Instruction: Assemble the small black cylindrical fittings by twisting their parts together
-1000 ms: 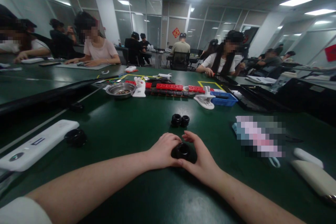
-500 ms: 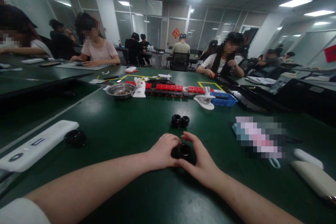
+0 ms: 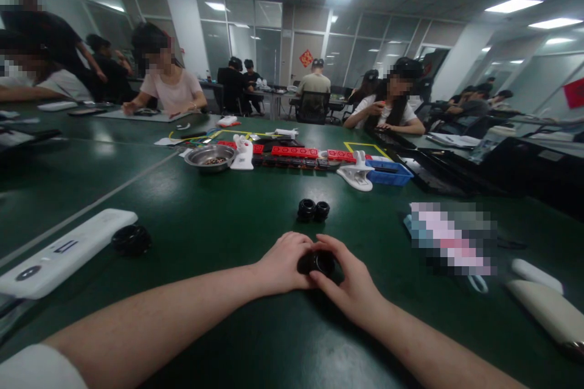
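Note:
A black, round, hollow fitting (image 3: 321, 262) with a glossy ring at its open end lies sideways near the tabletop between my hands. My left hand (image 3: 286, 261) is closed on its left part, fingers curled over the top. Around the ring end curve the thumb and fingers of my right hand (image 3: 349, 276), closed on the same piece. A shadow hides part of the grip. Just beyond my hands stand two similar black ribbed fittings (image 3: 313, 211), side by side. A larger black fitting (image 3: 131, 239) sits off to the left.
On the green table (image 3: 219, 328), a white device (image 3: 68, 249) lies left. Farther back are a metal bowl (image 3: 210, 159), white clamps (image 3: 358, 173), a red strip (image 3: 294, 151) and a blue tray (image 3: 390, 172). A pouch (image 3: 447, 237) and pale case (image 3: 545, 310) lie right. Several people sit around.
My right hand has turned slightly and closed in around the ring end; my left hand holds still. At the back left, a standing person in black has come into view.

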A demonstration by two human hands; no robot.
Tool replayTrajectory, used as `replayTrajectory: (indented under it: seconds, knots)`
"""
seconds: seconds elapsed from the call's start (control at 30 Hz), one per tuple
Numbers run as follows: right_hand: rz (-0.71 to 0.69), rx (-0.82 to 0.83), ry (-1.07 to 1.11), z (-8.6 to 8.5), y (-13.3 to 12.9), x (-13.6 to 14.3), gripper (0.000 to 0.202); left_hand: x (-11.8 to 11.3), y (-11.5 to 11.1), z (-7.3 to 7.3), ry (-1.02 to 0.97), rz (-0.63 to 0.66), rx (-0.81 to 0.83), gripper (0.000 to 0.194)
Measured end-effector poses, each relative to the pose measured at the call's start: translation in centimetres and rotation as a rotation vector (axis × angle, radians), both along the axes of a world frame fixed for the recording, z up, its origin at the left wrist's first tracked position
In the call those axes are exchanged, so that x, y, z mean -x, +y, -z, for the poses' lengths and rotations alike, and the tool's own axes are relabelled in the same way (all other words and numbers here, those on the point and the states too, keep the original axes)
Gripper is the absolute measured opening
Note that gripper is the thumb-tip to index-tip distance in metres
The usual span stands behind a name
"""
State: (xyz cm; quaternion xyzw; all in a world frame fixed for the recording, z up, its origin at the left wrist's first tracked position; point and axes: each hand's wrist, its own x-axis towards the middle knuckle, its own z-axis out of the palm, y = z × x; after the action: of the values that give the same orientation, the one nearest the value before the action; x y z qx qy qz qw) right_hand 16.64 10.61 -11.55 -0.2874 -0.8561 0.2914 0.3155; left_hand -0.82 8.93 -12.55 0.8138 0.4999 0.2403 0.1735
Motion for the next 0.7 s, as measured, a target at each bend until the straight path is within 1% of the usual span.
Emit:
replayTrajectory:
  seconds: [0.07,0.13,0.2,0.27,0.33,0.37,0.43,0.5,0.57,0.63,0.7]
  knots:
    - [-0.066,-0.010,0.006,-0.13,0.08,-0.14,0.053,-0.03,-0.06,-0.06,0.003,-0.005,0.002,0.047]
    - [-0.103,-0.035,-0.011,-0.24,0.16,-0.19,0.060,-0.05,-0.12,-0.17,0.016,0.000,-0.004,0.043]
    - [-0.072,-0.049,-0.027,-0.23,0.26,-0.13,0.063,-0.07,-0.17,-0.32,0.020,0.008,-0.013,0.042]
    - [-0.005,-0.033,-0.006,-0.05,0.37,-0.06,0.056,-0.09,-0.21,-0.48,0.016,0.016,-0.020,0.046]
    - [0.051,-0.009,0.068,0.22,0.45,-0.06,0.049,-0.13,-0.24,-0.60,0.014,0.012,-0.021,0.050]
    - [0.058,-0.002,0.113,0.35,0.46,-0.10,0.048,-0.14,-0.25,-0.63,0.015,0.007,-0.019,0.050]
    - [0.026,0.000,0.164,0.51,0.41,-0.17,0.051,-0.15,-0.25,-0.59,0.022,0.000,-0.013,0.049]
    - [-0.021,0.001,0.115,0.52,0.33,-0.15,0.057,-0.11,-0.22,-0.46,0.033,0.008,-0.015,0.047]
    - [-0.044,0.010,0.011,0.43,0.30,-0.01,0.061,-0.04,-0.18,-0.29,0.049,0.020,-0.018,0.048]
    - [-0.025,0.026,-0.048,0.35,0.39,0.12,0.060,0.01,-0.16,-0.18,0.054,0.022,-0.017,0.048]
    - [0.006,0.038,-0.029,0.35,0.58,0.12,0.053,0.00,-0.16,-0.15,0.043,0.021,-0.014,0.047]
